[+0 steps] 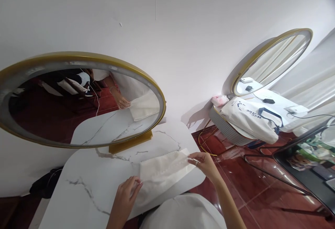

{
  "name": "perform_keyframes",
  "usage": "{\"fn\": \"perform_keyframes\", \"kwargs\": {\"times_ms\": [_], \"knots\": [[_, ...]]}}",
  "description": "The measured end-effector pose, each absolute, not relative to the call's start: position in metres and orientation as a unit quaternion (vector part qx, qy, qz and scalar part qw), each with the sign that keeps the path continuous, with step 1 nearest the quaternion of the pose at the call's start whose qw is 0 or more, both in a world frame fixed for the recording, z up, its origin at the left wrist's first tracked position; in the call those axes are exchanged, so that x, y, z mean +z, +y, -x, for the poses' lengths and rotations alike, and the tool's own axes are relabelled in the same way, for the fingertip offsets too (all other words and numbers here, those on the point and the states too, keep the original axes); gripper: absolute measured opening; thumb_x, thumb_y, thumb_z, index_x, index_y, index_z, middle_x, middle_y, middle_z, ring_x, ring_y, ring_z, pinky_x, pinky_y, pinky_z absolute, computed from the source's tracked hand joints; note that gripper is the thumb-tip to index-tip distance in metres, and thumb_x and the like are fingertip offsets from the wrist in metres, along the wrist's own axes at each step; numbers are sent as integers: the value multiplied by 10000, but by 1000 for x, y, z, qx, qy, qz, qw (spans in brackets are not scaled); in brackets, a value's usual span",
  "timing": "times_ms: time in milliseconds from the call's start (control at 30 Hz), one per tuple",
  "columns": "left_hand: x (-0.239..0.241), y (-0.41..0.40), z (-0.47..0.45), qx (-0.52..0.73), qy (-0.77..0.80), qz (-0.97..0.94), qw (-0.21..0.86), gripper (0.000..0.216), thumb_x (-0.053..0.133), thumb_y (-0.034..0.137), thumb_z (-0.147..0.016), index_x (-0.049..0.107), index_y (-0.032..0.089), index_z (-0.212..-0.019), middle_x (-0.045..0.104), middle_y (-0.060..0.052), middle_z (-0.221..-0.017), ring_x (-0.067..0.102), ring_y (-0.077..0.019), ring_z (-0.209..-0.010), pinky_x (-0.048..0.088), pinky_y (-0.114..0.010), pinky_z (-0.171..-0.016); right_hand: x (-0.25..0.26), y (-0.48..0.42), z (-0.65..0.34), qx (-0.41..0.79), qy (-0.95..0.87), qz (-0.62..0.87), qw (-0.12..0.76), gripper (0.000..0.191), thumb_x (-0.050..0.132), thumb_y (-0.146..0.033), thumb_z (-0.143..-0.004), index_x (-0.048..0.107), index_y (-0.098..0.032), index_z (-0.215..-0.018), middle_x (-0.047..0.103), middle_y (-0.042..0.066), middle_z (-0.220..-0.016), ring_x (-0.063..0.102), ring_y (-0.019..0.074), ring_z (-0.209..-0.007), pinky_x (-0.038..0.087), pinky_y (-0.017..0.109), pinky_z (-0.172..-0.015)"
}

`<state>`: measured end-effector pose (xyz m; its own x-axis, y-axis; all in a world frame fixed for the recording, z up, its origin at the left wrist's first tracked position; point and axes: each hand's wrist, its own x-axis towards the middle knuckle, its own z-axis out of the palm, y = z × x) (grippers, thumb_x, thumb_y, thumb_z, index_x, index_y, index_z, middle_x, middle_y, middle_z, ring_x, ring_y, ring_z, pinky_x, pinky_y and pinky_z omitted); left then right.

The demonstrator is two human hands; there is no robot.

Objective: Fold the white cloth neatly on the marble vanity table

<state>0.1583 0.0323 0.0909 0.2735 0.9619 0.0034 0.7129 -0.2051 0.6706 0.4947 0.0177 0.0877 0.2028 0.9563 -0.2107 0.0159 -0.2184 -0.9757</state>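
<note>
A cream-white piece of cloth [163,169] with a finely jagged far edge lies on the white marbled table [96,176], close to its front right end. My left hand [127,194] is at the cloth's left edge, thumb and fingertips closed on it. At the right end, my right hand [204,164] pinches the cloth's edge between thumb and fingers, and a ring shows on one finger. The cloth looks folded into a rough rectangle and spread between both hands.
A gold-rimmed oval mirror [125,59] stands behind the cloth, reflecting a hand. To the right, a second table [227,126] bears a white printed tote bag [251,117] and a pink tissue pack [220,100]. A black bag [47,183] sits at left. The floor [235,176] is red tile.
</note>
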Motion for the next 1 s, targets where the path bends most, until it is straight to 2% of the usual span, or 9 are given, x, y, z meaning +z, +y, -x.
{"fn": "perform_keyframes", "kwargs": {"times_ms": [167,333,533,633,767,867,1000], "knots": [[81,29,-148,188,568,-742,302,430,413,610,-867,613,242,-769,676,-19,-782,654,-193,-773,521,-281,-727,91,23,-493,502,-387,607,479,432,815,-555,-558,746,-173,-746,739,96,-835,681,261,-828,529,364,-789],[80,26,-135,130,596,-720,330,396,466,584,-836,682,252,-825,710,-26,-896,673,-199,-840,536,-283,-756,97,26,-495,506,-411,605,456,439,717,-587,-683,754,-157,-761,726,70,-753,642,202,-710,480,297,-655],[91,32,-112,166,630,-683,330,474,536,670,-751,726,236,-726,743,-48,-949,689,-236,-905,551,-303,-827,102,28,-496,511,-334,609,506,369,843,-487,-525,753,-185,-718,740,76,-794,664,216,-752,502,308,-694],[105,43,-104,182,618,-691,327,473,568,670,-738,751,235,-763,744,-51,-990,693,-239,-937,562,-286,-819,109,35,-499,513,-319,591,534,321,860,-435,-519,745,-193,-695,739,67,-796,665,196,-732,508,293,-688],[136,68,-108,254,591,-722,253,453,608,671,-711,748,240,-700,755,-39,-896,709,-227,-849,587,-273,-742,130,56,-511,484,-334,572,572,284,869,-383,-513,731,-191,-671,731,57,-767,652,178,-705,513,285,-665],[170,89,-121,360,531,-746,179,331,674,562,-723,737,238,-700,747,-31,-863,702,-205,-796,590,-291,-753,158,74,-523,443,-359,529,629,247,871,-341,-527,716,-203,-661,712,24,-717,630,141,-675,507,258,-643],[222,105,-141,456,435,-754,186,86,719,330,-755,713,245,-754,733,-6,-874,689,-175,-811,581,-307,-781,201,85,-539,365,-368,444,731,225,873,-291,-550,700,-221,-675,672,-27,-669,609,92,-658,498,207,-645]]}}
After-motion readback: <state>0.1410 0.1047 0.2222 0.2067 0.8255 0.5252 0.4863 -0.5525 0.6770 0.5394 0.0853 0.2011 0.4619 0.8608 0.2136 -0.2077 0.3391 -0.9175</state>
